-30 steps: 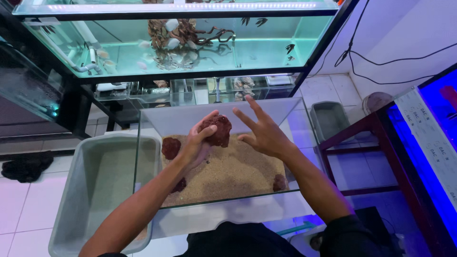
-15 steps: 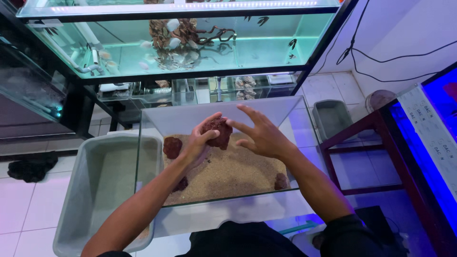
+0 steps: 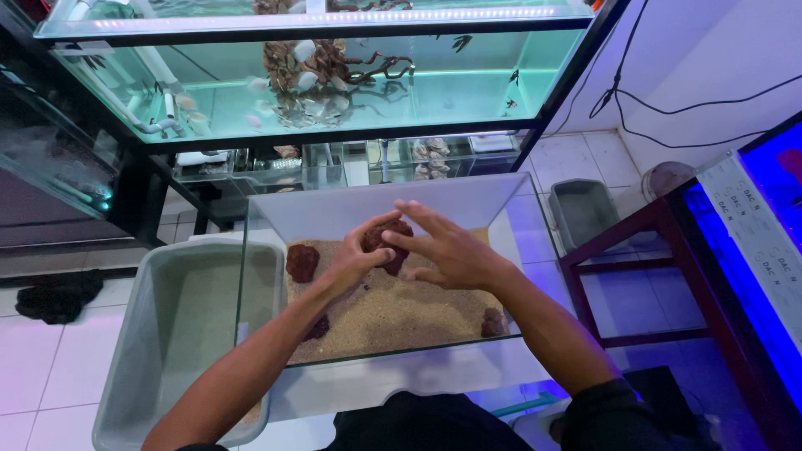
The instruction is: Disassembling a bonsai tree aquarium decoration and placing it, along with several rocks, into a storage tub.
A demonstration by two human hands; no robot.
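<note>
- Both hands are inside the small glass tank (image 3: 276, 276), and the step in hand looks like seating a dark red lava rock (image 3: 386, 244) on the sand bed (image 3: 401, 313).
- The left hand (image 3: 355, 259) wraps the rock's left and near side, fingers curled onto it, grasping it.
- The right hand (image 3: 447, 255) has its fingers spread; fingertips touch the rock's right side, steadying more than clenching.
- The rock sits between the two hands, towards the far middle of the tank; whether it rests on the sand I cannot tell.
- A second red rock (image 3: 302, 261) lies just left of it, a smaller rock (image 3: 493, 321) at the near right.
- Next move, I'd judge, calls for a gentle press and twist.
- A grey tub (image 3: 167, 334) stands left of the tank.
</note>
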